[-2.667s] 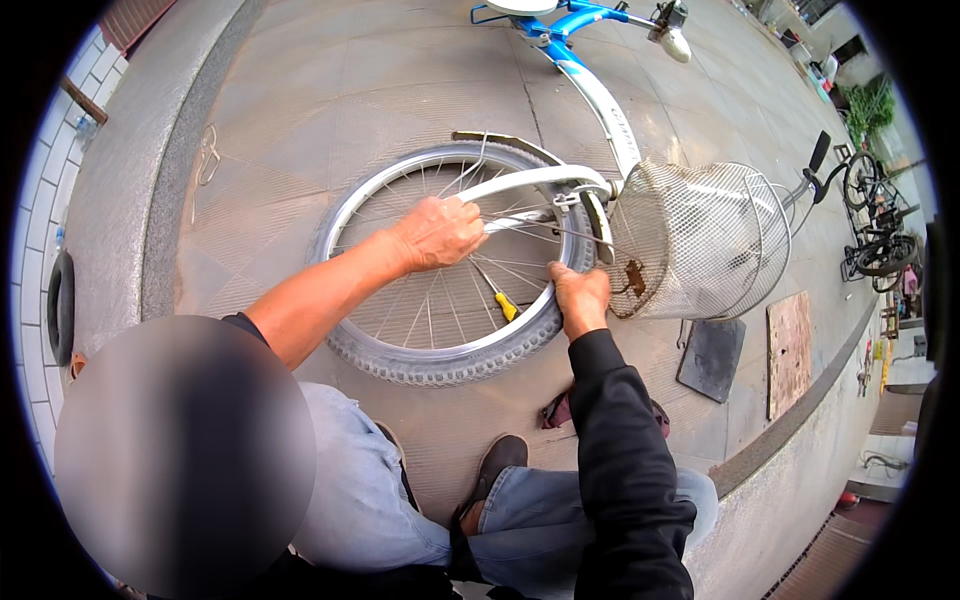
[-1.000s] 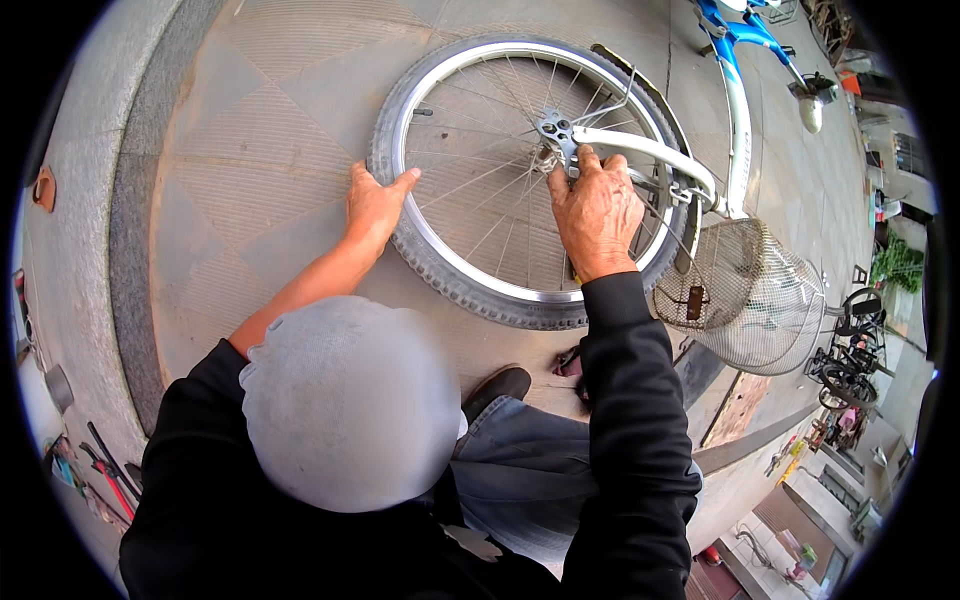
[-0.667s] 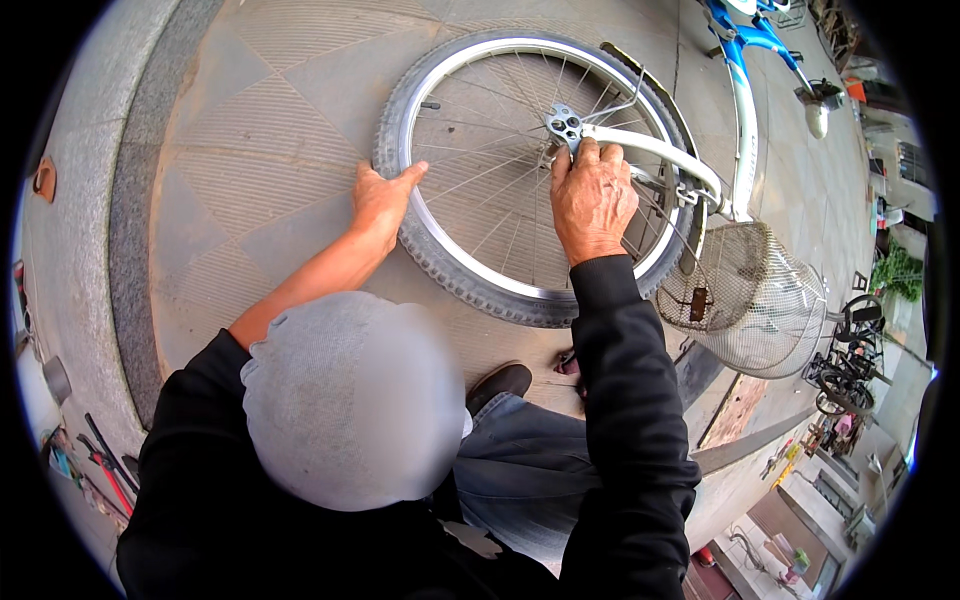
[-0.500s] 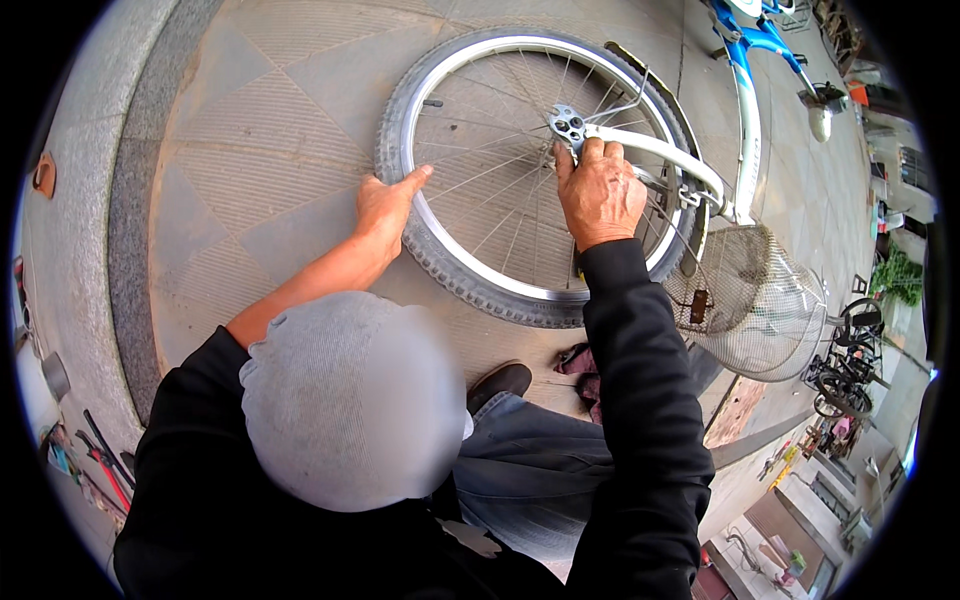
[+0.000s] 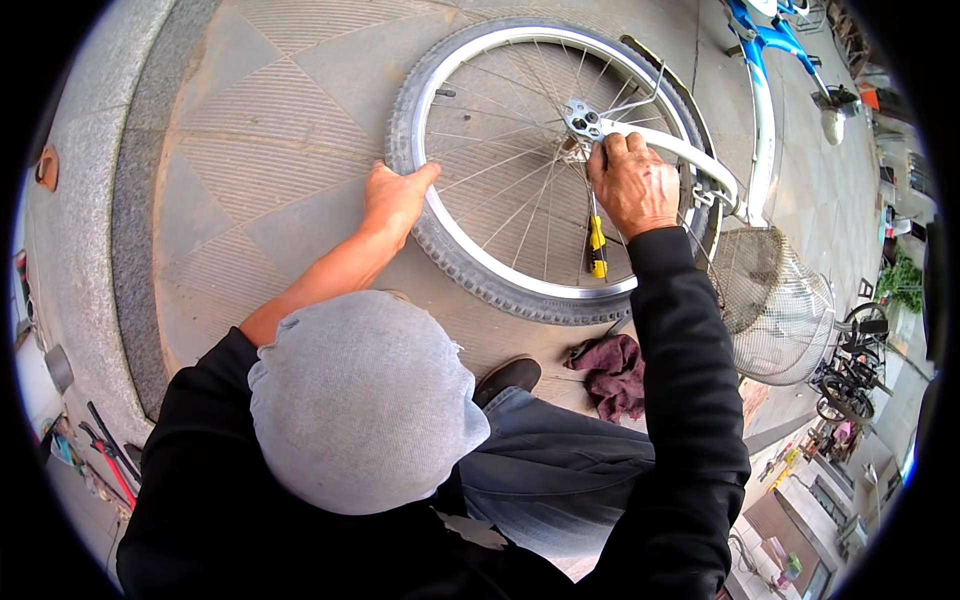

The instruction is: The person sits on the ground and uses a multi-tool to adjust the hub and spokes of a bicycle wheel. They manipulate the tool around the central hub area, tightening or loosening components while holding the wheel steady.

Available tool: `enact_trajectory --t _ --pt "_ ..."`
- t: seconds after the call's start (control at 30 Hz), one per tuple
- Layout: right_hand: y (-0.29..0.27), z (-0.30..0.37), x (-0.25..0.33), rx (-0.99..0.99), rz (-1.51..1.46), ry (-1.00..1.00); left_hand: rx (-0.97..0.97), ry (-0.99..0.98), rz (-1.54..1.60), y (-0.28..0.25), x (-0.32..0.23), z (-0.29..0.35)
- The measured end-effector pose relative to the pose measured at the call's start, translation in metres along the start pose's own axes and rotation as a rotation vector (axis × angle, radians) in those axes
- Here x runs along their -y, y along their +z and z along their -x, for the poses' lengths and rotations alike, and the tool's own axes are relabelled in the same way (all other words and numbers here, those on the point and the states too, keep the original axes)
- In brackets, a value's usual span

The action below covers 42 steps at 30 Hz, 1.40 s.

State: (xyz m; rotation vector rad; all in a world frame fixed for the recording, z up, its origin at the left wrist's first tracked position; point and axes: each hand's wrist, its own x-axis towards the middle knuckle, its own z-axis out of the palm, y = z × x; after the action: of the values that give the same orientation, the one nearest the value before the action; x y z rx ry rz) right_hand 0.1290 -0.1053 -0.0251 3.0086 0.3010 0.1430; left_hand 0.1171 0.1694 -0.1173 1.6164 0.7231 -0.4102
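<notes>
The bicycle wheel is on its side in front of me, above the paved floor, and its spokes and hub face up to me. My left grip is clamped on the left edge of this wheel: the thumb is over the rim, while the other fingers go to the outer side of the tyre, where they are mostly hidden. My right grip is closed on a flat grey wrench with several holes. The thumb and the fingers pinch its near end, and its far end is at the hub, where the white fork comes in from the right.

Just below my right grip is a screwdriver with a yellow and black handle, inside the circle of the rim; I cannot tell what supports it. To the right of the wheel there is a wire mesh basket, and the blue and white frame extends away at the upper right. A dark red cloth lies crumpled on the floor, between my shoe and my right sleeve.
</notes>
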Motion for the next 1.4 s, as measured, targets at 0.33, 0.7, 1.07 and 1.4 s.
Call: enact_trajectory --t 0.33,0.7,1.07,1.4 --pt "0.002 0.011 0.002 -0.086 -0.016 0.045 0.036 -0.026 -0.021 -0.001 0.006 -0.008" --pt "-0.022 0.024 0.006 0.038 -0.215 0.329 0.029 -0.019 -0.054 -0.002 0.002 -0.005" --pt "-0.027 0.03 0.001 0.086 -0.29 0.325 0.022 -0.005 -0.086 -0.003 0.003 -0.006" --pt "-0.023 0.011 -0.052 0.072 -0.234 0.287 0.024 0.016 -0.112 -0.002 0.008 -0.01"
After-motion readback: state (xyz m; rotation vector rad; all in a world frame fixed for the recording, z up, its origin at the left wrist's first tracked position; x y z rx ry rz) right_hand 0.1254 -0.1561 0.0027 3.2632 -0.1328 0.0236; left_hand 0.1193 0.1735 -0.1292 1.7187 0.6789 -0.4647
